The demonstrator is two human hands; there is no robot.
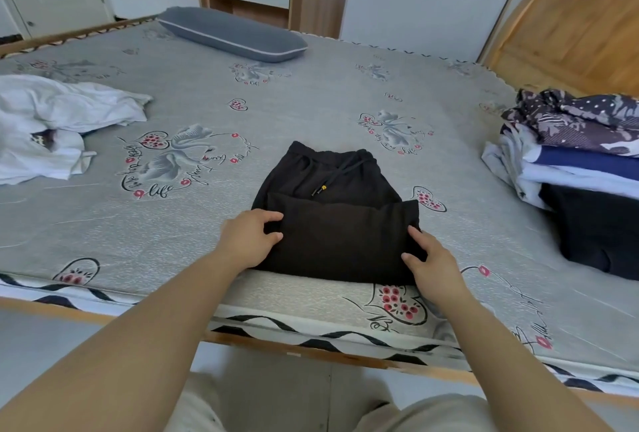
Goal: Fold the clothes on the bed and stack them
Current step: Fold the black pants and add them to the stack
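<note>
A: Position of the black trousers (332,189)?

B: Laid flat near the front edge of the bed (311,93), waistband and drawstring turned toward the far side. The lower part is seen folded up over the upper part, forming a doubled panel nearest the person.

A: Hands?

B: The left hand (250,236) is closed on the left edge of the folded panel, cloth pinched between thumb and fingers. The right hand (430,260) is set against the right edge, fingers pressed into the fabric; a full grip cannot be confirmed.

A: Other items noted?

B: A stack of folded clothes (581,162) at the right of the bed. White unfolded garments (62,120) heaped at the left. A grey pillow (231,32) at the far side.
</note>
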